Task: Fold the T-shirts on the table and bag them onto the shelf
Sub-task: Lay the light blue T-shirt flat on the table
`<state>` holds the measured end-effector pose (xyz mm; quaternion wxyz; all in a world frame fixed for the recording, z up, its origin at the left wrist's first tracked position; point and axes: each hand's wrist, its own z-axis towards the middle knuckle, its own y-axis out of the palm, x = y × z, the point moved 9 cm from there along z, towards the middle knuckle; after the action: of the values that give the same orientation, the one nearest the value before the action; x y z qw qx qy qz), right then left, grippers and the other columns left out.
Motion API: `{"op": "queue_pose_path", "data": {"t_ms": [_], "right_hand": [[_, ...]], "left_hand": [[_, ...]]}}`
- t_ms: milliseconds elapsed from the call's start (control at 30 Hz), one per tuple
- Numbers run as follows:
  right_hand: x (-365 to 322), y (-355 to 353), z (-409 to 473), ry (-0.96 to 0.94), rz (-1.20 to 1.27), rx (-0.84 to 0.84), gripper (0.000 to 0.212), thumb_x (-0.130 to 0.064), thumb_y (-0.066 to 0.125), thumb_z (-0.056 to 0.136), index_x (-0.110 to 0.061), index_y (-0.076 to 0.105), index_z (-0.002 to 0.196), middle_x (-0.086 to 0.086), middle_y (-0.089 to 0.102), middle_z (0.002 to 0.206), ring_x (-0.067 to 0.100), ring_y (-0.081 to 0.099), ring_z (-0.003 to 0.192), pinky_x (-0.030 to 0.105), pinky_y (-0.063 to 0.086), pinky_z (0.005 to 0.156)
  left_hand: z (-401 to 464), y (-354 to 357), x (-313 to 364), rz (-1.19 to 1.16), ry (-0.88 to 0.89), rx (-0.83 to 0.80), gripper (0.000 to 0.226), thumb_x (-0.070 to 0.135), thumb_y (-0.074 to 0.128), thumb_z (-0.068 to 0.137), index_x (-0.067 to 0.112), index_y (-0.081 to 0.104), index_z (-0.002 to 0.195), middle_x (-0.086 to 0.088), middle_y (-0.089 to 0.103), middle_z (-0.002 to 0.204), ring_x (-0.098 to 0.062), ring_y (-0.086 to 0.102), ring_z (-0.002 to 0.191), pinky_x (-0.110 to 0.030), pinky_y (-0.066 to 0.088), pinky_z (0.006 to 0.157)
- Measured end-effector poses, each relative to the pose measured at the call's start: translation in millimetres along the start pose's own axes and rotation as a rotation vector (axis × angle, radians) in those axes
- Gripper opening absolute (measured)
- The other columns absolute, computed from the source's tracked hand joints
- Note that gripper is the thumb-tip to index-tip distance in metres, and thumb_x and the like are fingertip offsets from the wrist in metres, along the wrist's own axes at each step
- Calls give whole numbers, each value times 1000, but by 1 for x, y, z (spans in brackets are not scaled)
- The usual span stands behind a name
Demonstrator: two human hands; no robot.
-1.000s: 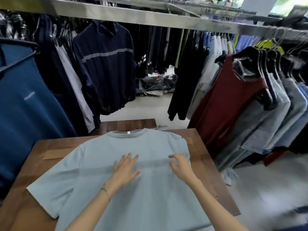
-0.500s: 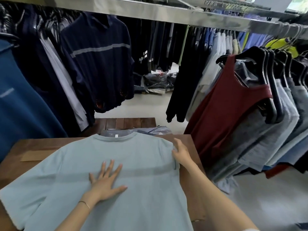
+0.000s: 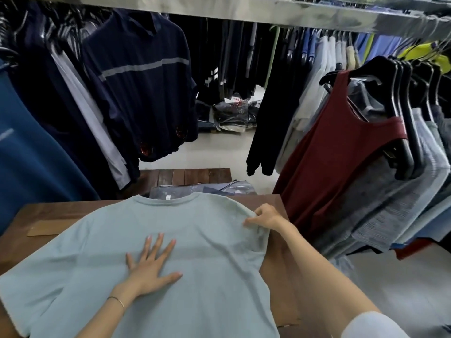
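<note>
Pale green T-shirt [image 3: 200,242] spread flat, back up, across wooden desk [image 3: 51,213], collar at far edge. Left hand [image 3: 151,264] pressed palm-down on mid-back of fabric, grip released, fingers straight and splayed; thin bracelet [image 3: 117,301] at wrist. Right hand [image 3: 266,217] at right shoulder seam, grip clenched on a bunched fold of cloth, lifted slightly off desk. Bagged clothes [image 3: 207,189] just beyond collar. Maroon tank top [image 3: 341,162] hanging near, right of desk.
</note>
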<state>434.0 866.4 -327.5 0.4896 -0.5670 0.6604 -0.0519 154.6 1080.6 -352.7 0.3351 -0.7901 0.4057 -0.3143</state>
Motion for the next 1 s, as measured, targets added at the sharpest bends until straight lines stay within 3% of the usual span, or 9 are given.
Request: {"op": "queue_pose_path", "data": {"t_ms": [133, 300, 400, 500, 600, 733, 833, 900, 1000], "right_hand": [[0, -11, -10, -88, 122, -53, 50, -51, 86, 51, -14, 55, 66, 0, 48, 68, 13, 46, 66, 29, 33, 63], [8, -12, -22, -67, -148, -243, 48, -45, 88, 48, -14, 60, 70, -6, 62, 78, 13, 58, 74, 31, 45, 69], [23, -11, -30, 1, -245, -334, 46, -43, 88, 50, -19, 74, 87, -7, 70, 94, 17, 65, 95, 31, 52, 87], [29, -23, -36, 43, -240, -244, 48, -49, 85, 55, -16, 75, 88, -4, 68, 94, 19, 63, 94, 31, 51, 84], [19, -28, -40, -51, 61, -160, 45, -51, 77, 69, -10, 73, 88, 2, 72, 97, 18, 66, 94, 34, 49, 93], [16, -19, -52, -61, 259, -154, 41, -39, 65, 89, 0, 66, 102, 10, 70, 92, 17, 65, 72, 28, 55, 67], [14, -26, -62, -33, 177, -141, 48, -49, 70, 81, -1, 64, 78, 1, 61, 61, 12, 52, 49, 21, 40, 44], [11, -47, -67, -20, 160, -111, 49, -50, 75, 76, -3, 61, 67, -5, 52, 50, 7, 46, 44, 18, 35, 44], [34, -89, -70, 76, 54, 115, 44, -47, 78, 73, -9, 61, 61, -1, 61, 63, 15, 62, 63, 29, 52, 56]], "left_hand": [[-1, -1, 1, -3, 0, -3, 121, 101, 0, 34, 47, -23, 140, 10, -45, 140, -17, -35, 137, -69, -2, 105], [-3, -1, 1, -2, -2, -4, 117, 100, 2, 38, 48, -24, 139, 10, -47, 138, -16, -35, 137, -68, -2, 105], [-4, -1, 1, -2, 2, -4, 114, 99, 4, 40, 49, -25, 138, 11, -47, 138, -14, -36, 136, -68, -2, 106], [-5, -1, 2, -1, 4, -7, 114, 99, 5, 41, 49, -26, 138, 14, -46, 138, -12, -36, 134, -68, -2, 106], [-5, -1, 2, -2, -1, -16, 115, 100, 3, 39, 49, -27, 137, 15, -47, 137, -14, -35, 136, -69, -2, 105], [-5, -2, 2, -3, -5, -21, 117, 101, 1, 36, 49, -28, 136, 16, -47, 136, -17, -34, 138, -69, -1, 105], [-5, -2, 1, 5, -6, -24, 116, 102, 0, 36, 49, -31, 134, 18, -47, 136, -17, -34, 138, -69, -1, 106], [-4, -1, 1, 16, -6, -23, 113, 101, 2, 38, 50, -32, 133, 18, -48, 135, -16, -34, 138, -69, -1, 106], [-3, 1, 1, 18, -6, -31, 106, 98, 12, 51, 50, -30, 135, 19, -47, 136, -16, -34, 138, -68, -1, 106]]}}
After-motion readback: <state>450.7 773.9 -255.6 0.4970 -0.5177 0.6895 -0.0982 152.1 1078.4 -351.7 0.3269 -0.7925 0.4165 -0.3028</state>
